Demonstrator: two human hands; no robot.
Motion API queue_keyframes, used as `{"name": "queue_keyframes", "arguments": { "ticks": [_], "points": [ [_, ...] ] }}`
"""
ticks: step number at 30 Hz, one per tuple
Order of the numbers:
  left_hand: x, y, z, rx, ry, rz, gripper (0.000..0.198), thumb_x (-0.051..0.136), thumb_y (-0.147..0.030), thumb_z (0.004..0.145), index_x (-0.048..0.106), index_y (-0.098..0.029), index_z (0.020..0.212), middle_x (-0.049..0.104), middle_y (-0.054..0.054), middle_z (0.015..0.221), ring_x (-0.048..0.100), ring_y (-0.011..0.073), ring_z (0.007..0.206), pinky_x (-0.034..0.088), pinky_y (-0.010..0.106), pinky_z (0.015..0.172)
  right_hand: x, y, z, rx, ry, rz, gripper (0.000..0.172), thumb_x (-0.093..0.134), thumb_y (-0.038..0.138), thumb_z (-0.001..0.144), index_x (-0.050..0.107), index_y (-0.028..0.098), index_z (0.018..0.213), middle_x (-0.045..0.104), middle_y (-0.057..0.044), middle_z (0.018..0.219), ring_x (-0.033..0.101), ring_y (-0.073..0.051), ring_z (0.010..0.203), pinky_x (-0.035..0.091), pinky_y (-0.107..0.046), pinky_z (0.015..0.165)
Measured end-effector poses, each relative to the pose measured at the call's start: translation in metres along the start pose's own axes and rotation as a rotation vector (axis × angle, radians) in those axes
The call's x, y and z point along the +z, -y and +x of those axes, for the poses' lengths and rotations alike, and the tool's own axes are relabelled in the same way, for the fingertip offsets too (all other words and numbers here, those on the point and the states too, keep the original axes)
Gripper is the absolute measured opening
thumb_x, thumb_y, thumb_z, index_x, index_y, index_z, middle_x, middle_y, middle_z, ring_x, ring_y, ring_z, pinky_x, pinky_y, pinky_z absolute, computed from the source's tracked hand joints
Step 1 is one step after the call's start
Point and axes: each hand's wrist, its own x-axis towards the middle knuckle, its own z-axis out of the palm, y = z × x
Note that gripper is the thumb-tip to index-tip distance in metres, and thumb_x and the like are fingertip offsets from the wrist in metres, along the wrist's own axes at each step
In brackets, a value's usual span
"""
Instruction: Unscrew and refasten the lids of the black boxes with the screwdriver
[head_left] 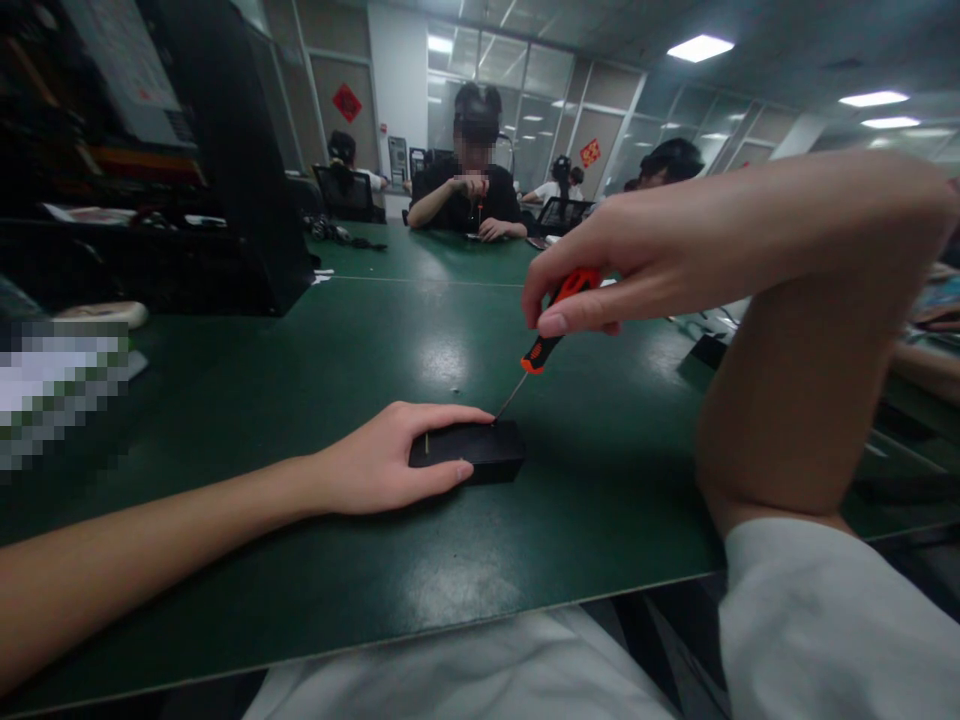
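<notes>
A black rectangular block [495,450] lies on the green tabletop in front of me. My left hand [394,455] grips it from the left, thumb along the near side and fingers along the far side. In my right hand [592,275] is a screwdriver [541,350] with an orange and black handle, tilted so that its thin shaft runs down to the left. The tip meets the block's top near its far edge, close to my left forefinger. What lies under the tip is too small to make out.
The green table [300,580] ends at a near edge before my lap. A tall black casing [247,160] stands at the back left, with a blurred pale stack [60,385] nearer. Across the table a person [472,190] works with their own hands. Dark items lie at the right.
</notes>
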Motion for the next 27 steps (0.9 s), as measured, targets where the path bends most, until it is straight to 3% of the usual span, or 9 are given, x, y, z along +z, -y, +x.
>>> {"name": "queue_keyframes", "arguments": {
  "ticks": [5, 8, 11, 16, 23, 27],
  "points": [
    [0.000, 0.001, -0.001, -0.006, 0.002, 0.013, 0.050, 0.066, -0.036, 0.094, 0.058, -0.023, 0.142, 0.068, 0.004, 0.136, 0.066, 0.0218, 0.115, 0.049, 0.030, 0.098, 0.003, 0.009, 0.005, -0.027, -0.066, -0.054, 0.048, 0.056, 0.052, 0.096, 0.064, 0.018, 0.129, 0.070, 0.003, 0.109, 0.058, -0.002, 0.078, 0.039, -0.016, 0.063],
    [0.000, 0.001, -0.001, -0.002, 0.003, 0.016, 0.050, 0.066, -0.036, 0.094, 0.057, -0.023, 0.142, 0.067, 0.004, 0.137, 0.065, 0.0216, 0.117, 0.049, 0.030, 0.099, 0.004, 0.013, 0.006, -0.058, -0.075, -0.036, 0.044, 0.060, 0.050, 0.094, 0.066, 0.019, 0.125, 0.070, 0.004, 0.105, 0.059, -0.002, 0.078, 0.039, -0.016, 0.062],
    [0.000, 0.002, 0.001, 0.003, 0.005, 0.010, 0.050, 0.066, -0.036, 0.095, 0.057, -0.022, 0.142, 0.067, 0.004, 0.137, 0.065, 0.0215, 0.117, 0.049, 0.030, 0.099, 0.002, 0.013, 0.007, -0.110, -0.079, -0.007, 0.049, 0.049, 0.055, 0.099, 0.067, 0.015, 0.121, 0.070, 0.003, 0.103, 0.059, -0.003, 0.080, 0.041, -0.017, 0.066],
    [-0.001, 0.000, 0.002, -0.023, 0.013, -0.006, 0.052, 0.066, -0.038, 0.094, 0.055, -0.022, 0.142, 0.067, 0.004, 0.135, 0.066, 0.0224, 0.115, 0.051, 0.030, 0.094, 0.002, 0.015, 0.006, -0.147, -0.088, -0.009, 0.056, 0.048, 0.058, 0.098, 0.062, 0.013, 0.129, 0.067, -0.001, 0.120, 0.061, -0.008, 0.101, 0.045, -0.020, 0.083],
    [-0.002, 0.000, 0.000, -0.087, 0.023, -0.013, 0.057, 0.073, -0.038, 0.088, 0.056, -0.024, 0.141, 0.069, 0.004, 0.131, 0.068, 0.0243, 0.109, 0.053, 0.030, 0.087, 0.003, 0.022, 0.003, -0.149, -0.116, -0.025, 0.055, 0.044, 0.057, 0.100, 0.063, 0.014, 0.128, 0.066, -0.002, 0.123, 0.060, -0.009, 0.103, 0.045, -0.021, 0.087],
    [-0.002, -0.001, 0.001, -0.100, 0.030, -0.033, 0.057, 0.073, -0.038, 0.088, 0.057, -0.024, 0.141, 0.070, 0.003, 0.127, 0.069, 0.0228, 0.102, 0.052, 0.029, 0.083, 0.002, 0.025, 0.002, -0.138, -0.106, -0.017, 0.045, 0.050, 0.054, 0.099, 0.066, 0.020, 0.123, 0.069, 0.002, 0.111, 0.061, -0.005, 0.086, 0.044, -0.019, 0.072]
  ]
}}
